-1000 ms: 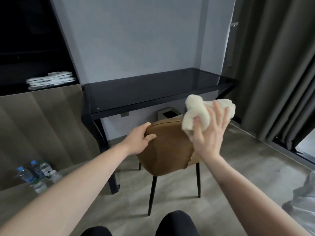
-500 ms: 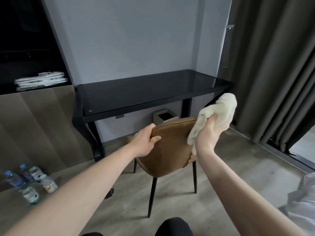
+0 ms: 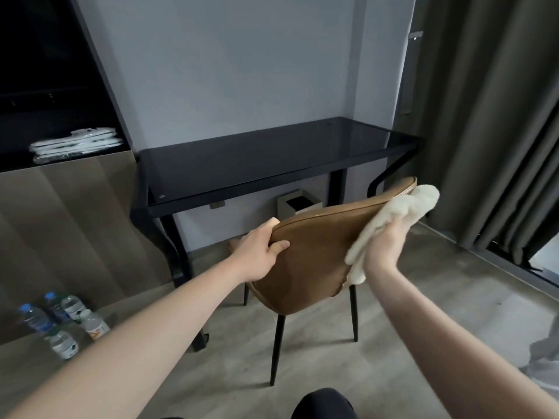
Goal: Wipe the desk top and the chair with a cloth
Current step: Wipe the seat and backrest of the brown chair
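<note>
Now | left hand [image 3: 260,255] grips chair [image 3: 314,255] | right hand [image 3: 382,249] presses cloth [image 3: 402,213]

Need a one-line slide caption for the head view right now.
Left hand grips the chair back while the right hand presses the cloth to it.

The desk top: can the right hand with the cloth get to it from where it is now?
Probably yes. The right hand holds the cloth against the chair back, and the desk top lies bare just beyond. Only the chair stands between, so reaching over its back or stepping around it looks necessary.
</note>
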